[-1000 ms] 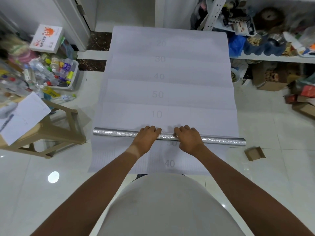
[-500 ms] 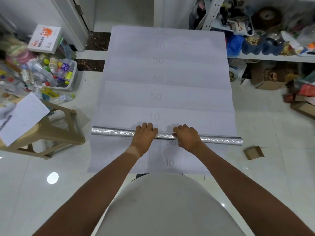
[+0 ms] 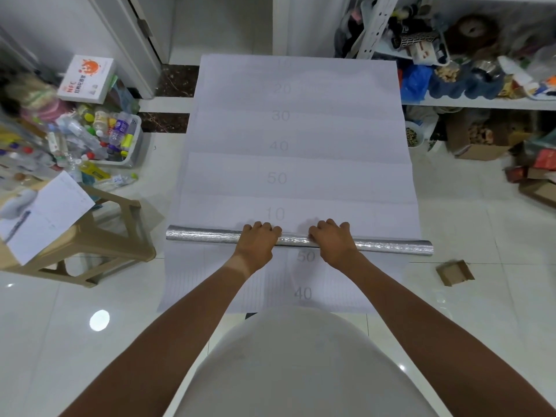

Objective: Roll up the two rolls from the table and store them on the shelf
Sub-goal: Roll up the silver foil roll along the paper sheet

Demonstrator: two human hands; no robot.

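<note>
A long silver roll [image 3: 204, 236] lies crosswise on a wide white sheet [image 3: 301, 130] printed with grey numbers. The sheet stretches away from me; a second white sheet [image 3: 210, 281] with grid lines lies under it on my side of the roll. My left hand [image 3: 258, 240] and my right hand [image 3: 332, 239] sit side by side on the middle of the roll, fingers curled over its far side. The roll's two ends stick out past the sheet's edges.
A beige stool [image 3: 99, 236] with a paper on it stands at the left, a basket of bottles [image 3: 102, 136] behind it. A cluttered white shelf [image 3: 481, 102] is at the right, boxes under it. A small cardboard piece [image 3: 454, 272] lies on the floor.
The roll and both hands have moved slightly away from me along the sheet, taking up a little more of it. The printed "10" is now closer to the roll.
</note>
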